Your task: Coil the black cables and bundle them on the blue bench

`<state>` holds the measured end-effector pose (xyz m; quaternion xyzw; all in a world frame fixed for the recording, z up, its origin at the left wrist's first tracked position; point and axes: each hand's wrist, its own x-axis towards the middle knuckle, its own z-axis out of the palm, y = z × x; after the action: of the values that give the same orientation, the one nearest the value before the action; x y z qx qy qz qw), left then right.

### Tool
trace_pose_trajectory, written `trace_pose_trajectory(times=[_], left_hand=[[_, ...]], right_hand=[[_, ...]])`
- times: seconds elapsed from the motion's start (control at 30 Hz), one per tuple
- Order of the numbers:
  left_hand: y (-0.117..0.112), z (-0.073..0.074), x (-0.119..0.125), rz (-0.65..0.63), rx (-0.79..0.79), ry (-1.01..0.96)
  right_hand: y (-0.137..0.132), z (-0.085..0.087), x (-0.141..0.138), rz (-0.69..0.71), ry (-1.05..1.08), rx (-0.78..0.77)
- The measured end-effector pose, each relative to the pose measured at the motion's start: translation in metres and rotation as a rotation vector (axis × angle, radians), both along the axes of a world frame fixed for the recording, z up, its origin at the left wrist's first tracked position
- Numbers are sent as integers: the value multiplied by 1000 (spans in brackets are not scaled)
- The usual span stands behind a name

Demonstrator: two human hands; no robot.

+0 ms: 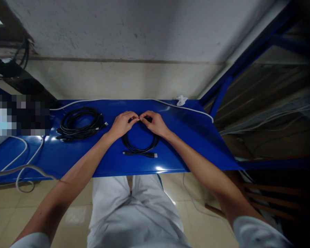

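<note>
A small coil of black cable [139, 148] lies on the blue table [191, 137], its two plug ends side by side at the near edge of the coil. My left hand [123, 123] and my right hand [155, 123] meet at the far top of that coil. Both have their fingers pinched together on the cable, fingertips almost touching each other. What lies between the fingertips is too small to make out.
A larger coil of black cables [80, 124] rests on the table to the left. White cables [20, 162] trail over the left edge, and another white cable [181, 103] runs along the back. Blue shelving with wires [268, 113] stands at right, a wall behind.
</note>
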<state>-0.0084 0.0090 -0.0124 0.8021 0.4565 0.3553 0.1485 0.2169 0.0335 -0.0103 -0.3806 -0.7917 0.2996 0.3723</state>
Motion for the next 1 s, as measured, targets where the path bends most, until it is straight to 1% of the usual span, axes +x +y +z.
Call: trace_pose_trajectory(times=[0.27, 0.47, 0.7, 0.9, 1.0], left_hand=[[-8, 12, 5, 38, 85, 124], [-9, 13, 6, 38, 137, 214], [-6, 7, 5, 28, 143, 169], [-8, 7, 7, 41, 138, 159], [-10, 7, 8, 38, 122, 138]], right_hand=[[-4, 1, -2, 36, 10, 71], [-6, 0, -2, 15, 40, 60], [-6, -2, -2, 26, 41, 73], [-9, -1, -1, 26, 16, 100], [-10, 0, 0, 12, -6, 85]])
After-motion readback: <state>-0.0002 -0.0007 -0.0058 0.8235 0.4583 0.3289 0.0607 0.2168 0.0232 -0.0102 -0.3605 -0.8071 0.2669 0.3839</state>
